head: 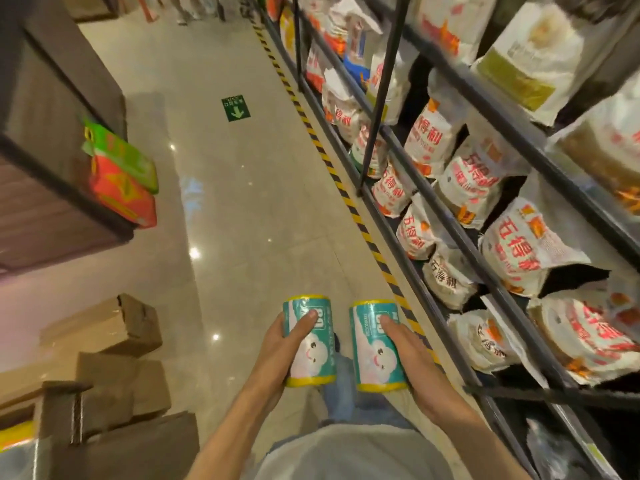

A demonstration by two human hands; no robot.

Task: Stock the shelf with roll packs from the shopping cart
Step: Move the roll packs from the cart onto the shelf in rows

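Two roll packs in hand, one per hand, carried low in front of the body over the aisle floor [242, 209]. Left hand [277, 351] has its grip wrapped round the left roll pack [310, 341], thumb across the teal label, other fingers hidden behind. Right hand [412, 355] holds the right roll pack [375, 344] the same way, thumb on top, grip curled round the side. Both packs upright-ish, yellow ends top and bottom, side by side and just apart, not touching.

Step in hand: transport, packs picked and being brought to the shelf. Shopping cart not in view. Shelf rack [450, 216] runs along the right side, dark metal rails, packed with white bags with red print [436, 136]. No open slot for rolls is obvious on the nearest levels; the lower right corner is dark and unclear.

Next move, as a judgement: turn right, find a free bay, lift one pack over the front rail and set it down before freeing that grip. Risk: knocking the rail or the crowded bags.

Left side: cardboard boxes [104, 375] stacked on the floor, red and green pack [121, 181] on a dark unit.
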